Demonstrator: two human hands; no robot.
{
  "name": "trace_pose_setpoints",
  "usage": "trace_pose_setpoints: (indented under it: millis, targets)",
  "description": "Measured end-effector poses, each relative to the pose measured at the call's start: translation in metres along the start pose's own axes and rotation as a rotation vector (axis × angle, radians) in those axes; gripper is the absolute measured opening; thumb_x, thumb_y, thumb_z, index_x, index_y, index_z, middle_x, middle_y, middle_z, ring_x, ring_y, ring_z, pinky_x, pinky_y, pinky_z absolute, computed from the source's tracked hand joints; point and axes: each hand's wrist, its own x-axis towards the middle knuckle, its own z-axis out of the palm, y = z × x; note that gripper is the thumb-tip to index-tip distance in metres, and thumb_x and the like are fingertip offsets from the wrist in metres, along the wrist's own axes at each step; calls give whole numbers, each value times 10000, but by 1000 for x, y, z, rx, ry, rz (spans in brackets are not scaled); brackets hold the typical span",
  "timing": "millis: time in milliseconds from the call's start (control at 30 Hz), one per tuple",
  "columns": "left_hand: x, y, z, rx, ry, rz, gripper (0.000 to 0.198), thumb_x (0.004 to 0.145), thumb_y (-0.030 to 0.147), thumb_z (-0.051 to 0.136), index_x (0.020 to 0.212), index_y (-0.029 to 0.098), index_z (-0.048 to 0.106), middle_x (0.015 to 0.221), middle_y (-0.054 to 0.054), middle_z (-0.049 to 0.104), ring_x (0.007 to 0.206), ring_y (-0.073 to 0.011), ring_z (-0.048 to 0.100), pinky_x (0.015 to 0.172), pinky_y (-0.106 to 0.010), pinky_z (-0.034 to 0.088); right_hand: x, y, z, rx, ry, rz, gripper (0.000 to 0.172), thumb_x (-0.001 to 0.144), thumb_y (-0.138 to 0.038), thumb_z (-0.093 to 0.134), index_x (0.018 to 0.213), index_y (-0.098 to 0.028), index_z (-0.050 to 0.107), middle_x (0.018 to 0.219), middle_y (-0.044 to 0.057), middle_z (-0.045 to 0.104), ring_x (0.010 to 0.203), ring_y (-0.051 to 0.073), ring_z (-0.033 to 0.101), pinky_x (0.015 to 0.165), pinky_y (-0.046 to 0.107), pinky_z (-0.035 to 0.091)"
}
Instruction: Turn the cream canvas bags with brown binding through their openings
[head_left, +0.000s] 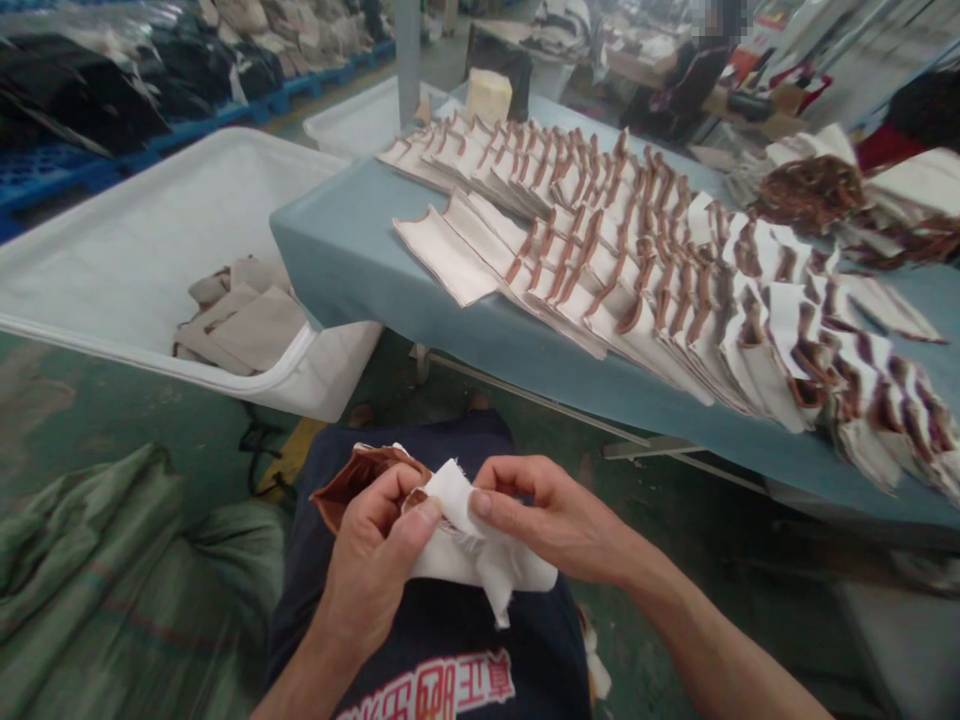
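Note:
On my lap lies a fabric piece (517, 565), cream with a brown side showing at its left end. My left hand (379, 545) pinches its edge between thumb and fingers. A strip of white cloth (454, 495) with frayed ends rises from that spot and hangs down over the piece. My right hand (536, 510) is closed on the strip, thumb against the fingers. Both hands work close together above the dark apron (465, 640) with red and white lettering. The inside of the piece is mostly hidden by my fingers.
Ahead, a blue-covered table (337, 250) bears rows of cream pieces with brown edges (600, 250). To the left stands a white bin (150, 230) with grey-beige pieces (247, 315) inside. Green sacking (97, 590) lies at lower left. Another person (686, 75) sits at the back.

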Motion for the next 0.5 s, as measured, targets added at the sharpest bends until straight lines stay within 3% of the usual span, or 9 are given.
trace_pose_setpoints:
  millis: [133, 267, 400, 500]
  targets:
    - [-4, -2, 2, -5, 67, 26, 385, 836, 490, 863, 776, 188, 632, 690, 41, 531, 595, -102, 421, 528, -188, 380, 1, 6, 1, 7, 40, -41, 492, 1011, -637, 644, 838, -177, 652, 754, -12, 585, 672, 122, 466, 604, 254, 359]
    - [-7, -1, 3, 62, 124, 98, 313, 879, 441, 807, 777, 192, 648, 730, 25, 552, 634, -125, 441, 557, -209, 404, 2, 19, 5, -43, 211, -148, 354, 1065, -528, 624, 1142, -191, 701, 823, -8, 656, 693, 140, 552, 622, 263, 429]
    - [-9, 2, 6, 167, 171, 159, 303, 902, 449, 773, 784, 194, 659, 744, 14, 562, 646, -141, 475, 573, -228, 424, -6, 23, 17, -348, 583, -533, 185, 1030, -290, 686, 1205, -228, 686, 1133, 85, 780, 1024, 227, 720, 902, 370, 571]
    - [-10, 3, 10, 235, 195, 216, 305, 918, 435, 757, 762, 193, 656, 737, 15, 554, 646, -139, 476, 575, -227, 422, -13, 17, 32, -544, 638, -725, 190, 1022, -187, 671, 1202, -243, 687, 1160, 108, 805, 1048, 251, 745, 945, 411, 594]
